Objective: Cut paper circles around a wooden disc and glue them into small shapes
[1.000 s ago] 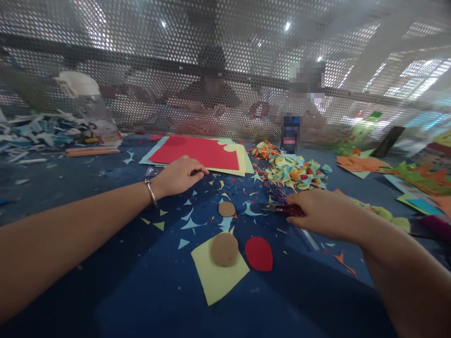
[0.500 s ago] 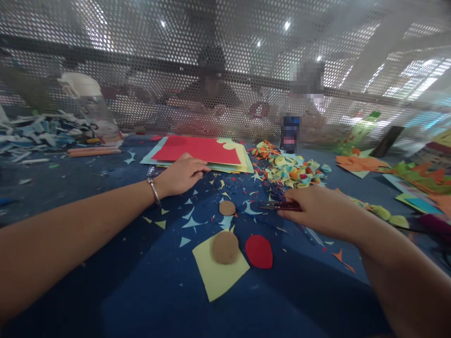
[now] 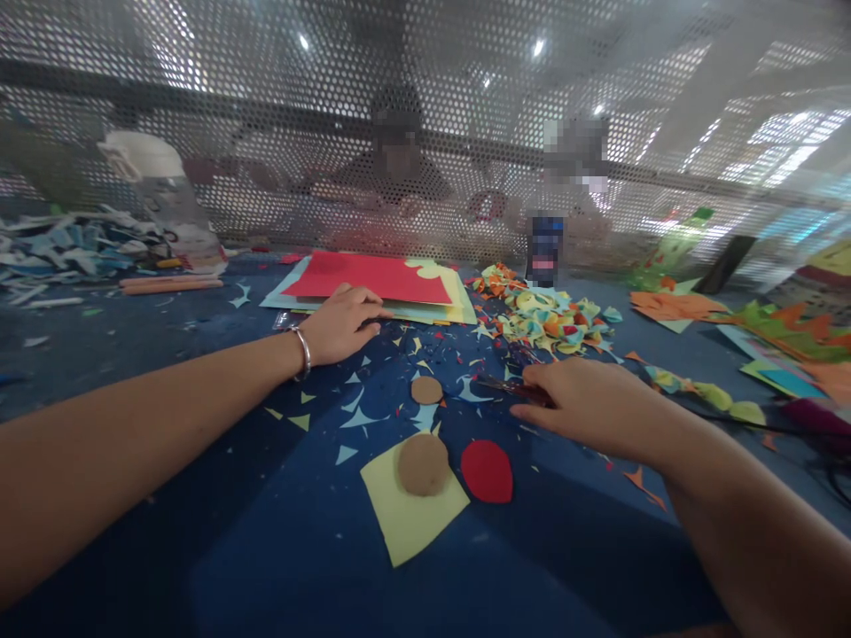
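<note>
My left hand [image 3: 342,321], with a silver bangle on the wrist, has its fingers curled on the near edge of a stack of coloured paper sheets [image 3: 378,283] topped by a red sheet. My right hand [image 3: 585,403] is closed around the handles of dark scissors [image 3: 509,386], blades pointing left over the blue table [image 3: 232,532]. In front of me lie a yellow paper square [image 3: 409,518] with a brown disc [image 3: 423,463] on it, a red oval cut-out [image 3: 487,470] beside it and a smaller brown disc [image 3: 426,389] farther back.
Small paper scraps litter the table. A heap of multicoloured cuttings [image 3: 545,315] lies behind the scissors. Orange and green papers [image 3: 784,341] sit at right, a scrap pile [image 3: 73,248] and white-capped bottle [image 3: 166,199] at left. A perforated screen [image 3: 425,133] stands behind, people beyond it.
My left hand has slid closer onto the edge of the paper stack. My right hand with the scissors has shifted slightly left and toward me.
</note>
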Motion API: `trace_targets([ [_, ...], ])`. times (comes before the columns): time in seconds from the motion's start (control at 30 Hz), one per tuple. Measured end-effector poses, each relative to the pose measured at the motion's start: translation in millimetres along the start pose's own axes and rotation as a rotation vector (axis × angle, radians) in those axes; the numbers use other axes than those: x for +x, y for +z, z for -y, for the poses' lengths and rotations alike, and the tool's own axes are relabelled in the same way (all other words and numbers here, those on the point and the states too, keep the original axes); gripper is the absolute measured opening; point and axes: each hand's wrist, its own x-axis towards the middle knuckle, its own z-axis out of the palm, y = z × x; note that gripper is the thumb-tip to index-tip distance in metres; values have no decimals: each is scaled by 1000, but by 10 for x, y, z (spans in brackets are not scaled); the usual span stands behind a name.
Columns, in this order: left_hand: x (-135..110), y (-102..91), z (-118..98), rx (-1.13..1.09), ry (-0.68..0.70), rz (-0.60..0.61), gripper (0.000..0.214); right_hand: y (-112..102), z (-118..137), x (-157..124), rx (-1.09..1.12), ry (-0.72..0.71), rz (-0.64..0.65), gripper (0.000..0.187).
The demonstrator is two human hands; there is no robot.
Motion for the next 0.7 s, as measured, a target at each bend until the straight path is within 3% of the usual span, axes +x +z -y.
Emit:
trace_targets([
  [0.2, -9, -8, -35, 12, -37, 5, 45, -3, 18, -16, -6, -21, -10, 30],
  [0.4, -1, 10, -33, 35, -78, -69, 41, 5, 16, -15, -7, -35, -4, 30],
  [0.7, -8, -55, -112, -14, -25, -15, 35, 3, 17, -14, -25, -38, -3, 31],
])
